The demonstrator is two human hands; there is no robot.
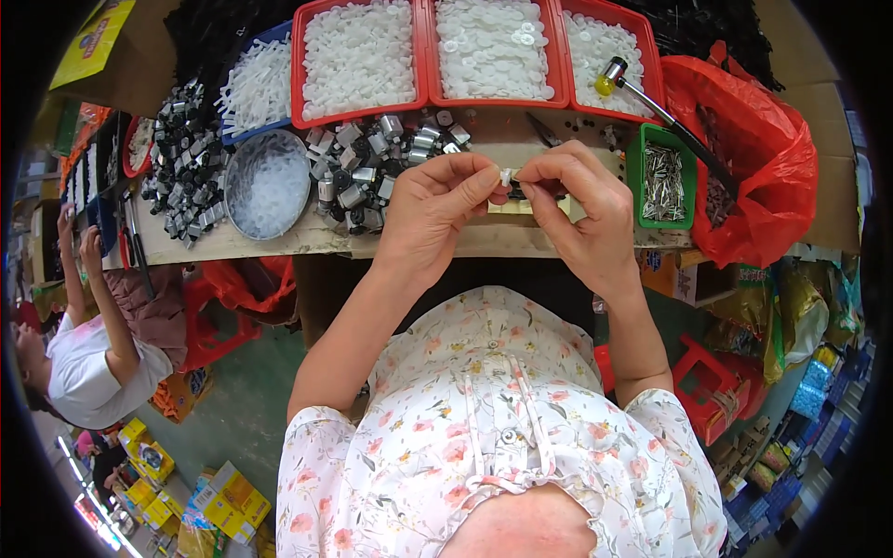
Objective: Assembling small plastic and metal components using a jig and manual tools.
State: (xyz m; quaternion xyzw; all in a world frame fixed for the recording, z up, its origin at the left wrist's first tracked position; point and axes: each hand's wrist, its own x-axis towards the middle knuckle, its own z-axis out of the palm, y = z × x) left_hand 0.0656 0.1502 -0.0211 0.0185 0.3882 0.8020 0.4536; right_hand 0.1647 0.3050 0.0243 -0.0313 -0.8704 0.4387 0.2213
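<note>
Above the front edge of the workbench (pixel 502 244), my left hand (pixel 430 206) and my right hand (pixel 586 206) meet fingertip to fingertip. Thumb and forefinger of the left pinch a small white plastic piece (pixel 505 175). The right hand's thumb and forefinger are also closed, right beside that piece; anything between them is too small to make out. A pale yellow block (pixel 521 206) shows partly below the fingers. To the left of my left hand lies a heap of silver-and-black block-shaped parts (pixel 352 195). Right of my right hand stands a green tray (pixel 640 177) of metal pins (pixel 663 177).
Red trays (pixel 426 56) of white plastic pieces line the back. A hammer (pixel 688 139) leans across a red plastic bag (pixel 791 177) at right. Pliers (pixel 542 128) lie behind my hands. A round metal bowl (pixel 226 191) stands left. A co-worker (pixel 102 363) sits far left.
</note>
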